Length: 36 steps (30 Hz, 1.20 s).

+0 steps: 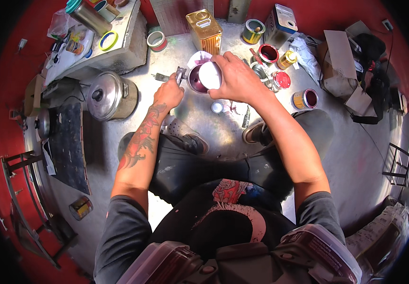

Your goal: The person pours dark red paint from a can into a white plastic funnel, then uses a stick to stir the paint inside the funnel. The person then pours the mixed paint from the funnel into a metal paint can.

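My left hand is closed around a grey metal tool that looks like a spray gun. Against it is a round cup, stained dark purple inside; whether the two are joined is unclear. Over the cup's right side my right hand grips a white round container, its fingers curled around the edge. I cannot tell if anything flows from it. Behind the cup shows a purple-stained white paper piece. A small pale cup stands on the floor just nearer than my hands.
A gold rectangular can stands beyond my hands. To the right are open paint tins, a red-topped jar and a cardboard box. A lidded metal pot sits left, near a cluttered concrete block.
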Tool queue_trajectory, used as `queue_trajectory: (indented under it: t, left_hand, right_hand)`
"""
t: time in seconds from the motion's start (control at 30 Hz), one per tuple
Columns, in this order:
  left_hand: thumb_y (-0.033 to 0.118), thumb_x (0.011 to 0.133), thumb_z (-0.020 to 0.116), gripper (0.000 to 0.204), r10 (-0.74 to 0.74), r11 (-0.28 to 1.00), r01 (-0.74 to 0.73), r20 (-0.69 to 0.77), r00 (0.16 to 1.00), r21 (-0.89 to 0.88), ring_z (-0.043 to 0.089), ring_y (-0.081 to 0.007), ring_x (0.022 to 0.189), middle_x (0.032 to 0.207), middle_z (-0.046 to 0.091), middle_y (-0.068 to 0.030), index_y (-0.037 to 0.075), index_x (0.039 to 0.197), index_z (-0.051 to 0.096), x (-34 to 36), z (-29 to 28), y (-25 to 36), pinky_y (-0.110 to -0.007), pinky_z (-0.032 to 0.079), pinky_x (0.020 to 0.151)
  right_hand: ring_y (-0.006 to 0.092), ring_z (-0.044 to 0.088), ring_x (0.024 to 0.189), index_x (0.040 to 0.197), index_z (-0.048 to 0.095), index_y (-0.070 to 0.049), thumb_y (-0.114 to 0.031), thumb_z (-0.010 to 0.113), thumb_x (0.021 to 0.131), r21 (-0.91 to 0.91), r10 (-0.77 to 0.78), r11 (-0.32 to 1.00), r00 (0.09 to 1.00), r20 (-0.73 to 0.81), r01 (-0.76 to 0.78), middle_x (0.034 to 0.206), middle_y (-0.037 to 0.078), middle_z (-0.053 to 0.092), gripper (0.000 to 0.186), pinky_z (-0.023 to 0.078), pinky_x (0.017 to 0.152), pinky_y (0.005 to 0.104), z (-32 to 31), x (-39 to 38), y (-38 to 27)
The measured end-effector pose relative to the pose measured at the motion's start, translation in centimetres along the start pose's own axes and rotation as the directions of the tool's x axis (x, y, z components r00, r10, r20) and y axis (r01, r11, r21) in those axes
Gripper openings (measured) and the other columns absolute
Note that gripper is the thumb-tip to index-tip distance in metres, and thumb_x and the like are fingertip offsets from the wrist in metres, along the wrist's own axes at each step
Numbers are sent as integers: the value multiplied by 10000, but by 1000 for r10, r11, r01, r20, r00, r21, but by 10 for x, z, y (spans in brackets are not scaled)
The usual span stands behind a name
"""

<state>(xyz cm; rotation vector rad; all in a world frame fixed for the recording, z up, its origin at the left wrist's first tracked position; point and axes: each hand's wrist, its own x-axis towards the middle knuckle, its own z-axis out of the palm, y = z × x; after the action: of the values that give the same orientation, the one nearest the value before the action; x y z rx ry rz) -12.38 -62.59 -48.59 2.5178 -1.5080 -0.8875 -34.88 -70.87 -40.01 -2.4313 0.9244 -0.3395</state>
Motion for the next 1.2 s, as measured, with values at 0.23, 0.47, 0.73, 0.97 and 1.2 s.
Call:
queue_trajectory:
  t: [0.23,0.47,0.73,0.97,1.2]
  left_hand:
    - [255,880,575,683,-80,963,74,-14,997,-259,615,-447,1166,1184,661,-302,50,1501,378,42,13,-54,-487,471,1008]
    - [260,884,574,682,-190,926,196,53,980,-323,595,-444,1204,1244,635,-304,47,1501,376,55,5,-52,-466,449,1043]
    - [268,884,582,654,-203,860,192,27,979,-472,535,-451,1277,1281,604,-327,11,1464,423,84,14,-61,-449,417,1081]
    - [226,961,494,274,-213,687,266,163,963,-676,676,-184,673,910,662,-76,83,1194,510,71,-20,-33,-334,511,534]
    - [268,928,582,623,-130,622,194,144,981,-759,680,-184,770,1024,684,-113,64,1480,379,64,-26,12,-353,576,591]
  right_hand:
    - [321,603,1125,1412,477,-15,-300,896,647,232,302,922,951,71,-310,1228,217,557,918,492,988,403,54,-34,93]
    - [446,495,1260,1428,446,-45,-356,874,676,-9,368,902,758,538,-432,1327,276,484,920,444,1079,456,186,-30,106]
    - [431,465,1314,1503,381,-94,-401,884,685,-34,438,859,698,567,-511,1419,277,410,1009,443,1094,458,255,-13,105]
    - [409,465,1300,1557,217,-20,-385,874,712,633,194,687,930,312,-356,1414,261,353,1131,425,1096,453,244,19,50]
    - [343,480,1202,1563,165,-5,-66,738,780,697,166,716,975,-147,-16,1336,225,387,972,451,999,399,202,71,15]
